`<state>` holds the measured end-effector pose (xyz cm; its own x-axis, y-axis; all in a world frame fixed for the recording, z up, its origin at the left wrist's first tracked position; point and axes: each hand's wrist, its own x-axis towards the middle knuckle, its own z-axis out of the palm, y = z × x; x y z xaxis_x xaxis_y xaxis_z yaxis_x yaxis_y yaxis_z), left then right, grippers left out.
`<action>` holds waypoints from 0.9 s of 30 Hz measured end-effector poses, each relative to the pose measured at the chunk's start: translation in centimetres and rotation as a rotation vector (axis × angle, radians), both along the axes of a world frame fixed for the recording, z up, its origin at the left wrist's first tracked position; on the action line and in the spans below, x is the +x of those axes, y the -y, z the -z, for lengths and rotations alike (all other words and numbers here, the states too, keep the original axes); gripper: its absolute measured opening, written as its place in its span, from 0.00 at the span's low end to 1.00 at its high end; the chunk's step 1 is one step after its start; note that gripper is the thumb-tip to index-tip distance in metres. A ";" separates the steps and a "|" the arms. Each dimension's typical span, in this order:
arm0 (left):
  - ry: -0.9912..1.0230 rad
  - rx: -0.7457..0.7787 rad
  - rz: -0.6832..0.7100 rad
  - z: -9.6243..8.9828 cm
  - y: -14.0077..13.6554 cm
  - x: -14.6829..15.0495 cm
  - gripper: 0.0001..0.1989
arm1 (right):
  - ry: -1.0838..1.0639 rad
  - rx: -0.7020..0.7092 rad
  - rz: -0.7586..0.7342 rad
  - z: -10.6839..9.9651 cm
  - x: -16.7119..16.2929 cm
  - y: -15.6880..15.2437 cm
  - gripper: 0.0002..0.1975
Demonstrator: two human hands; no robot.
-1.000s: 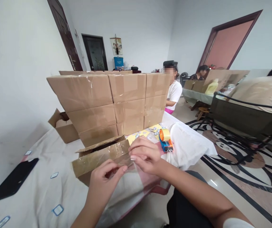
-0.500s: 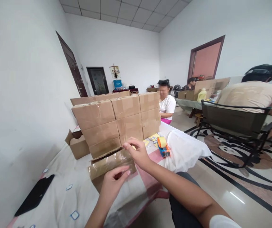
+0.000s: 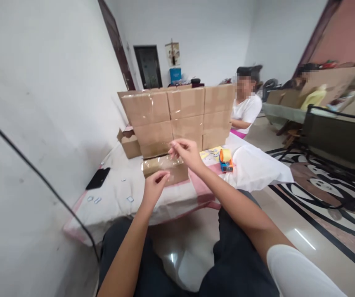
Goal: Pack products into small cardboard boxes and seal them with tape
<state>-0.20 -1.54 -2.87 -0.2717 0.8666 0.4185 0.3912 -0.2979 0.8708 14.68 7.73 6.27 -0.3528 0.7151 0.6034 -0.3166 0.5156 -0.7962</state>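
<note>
A small cardboard box (image 3: 179,175) with shiny tape along its top lies in front of me on the cloth-covered table (image 3: 109,218). My left hand (image 3: 155,187) is at the box's near side, thumb and forefinger pinched together. Just above its right end is my right hand (image 3: 188,154), fingers also drawn into a pinch. Whatever either pinch holds is too small or blurred to make out. Behind the box stands a stack of taped cardboard boxes (image 3: 185,105). An orange and blue tape dispenser (image 3: 226,160) with a yellowish roll sits to the right.
An open carton (image 3: 129,145) stands left of the stack, and a black flat object (image 3: 98,178) lies near the wall. White sheeting (image 3: 258,165) covers the table's right end. Beyond the stack sits a person in a white shirt (image 3: 248,109). A dark chair (image 3: 338,136) is at right.
My view has tipped down and turned left, bringing my legs into sight. Both hands remain at the small box, still pinched.
</note>
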 end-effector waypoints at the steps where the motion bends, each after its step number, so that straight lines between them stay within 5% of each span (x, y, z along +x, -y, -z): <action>1: 0.021 -0.002 -0.016 0.4 -0.1 0.0 0.13 | 0.004 -0.007 -0.010 0.1 -0.3 -0.3 0.21; 15: 0.021 0.057 -0.256 3.6 -2.3 0.3 0.07 | -0.031 0.070 0.029 -0.4 -3.2 -2.9 0.25; 27: -0.047 0.216 -0.538 3.3 -1.9 -1.3 0.14 | 0.071 0.247 -0.039 1.0 -4.7 -3.7 0.22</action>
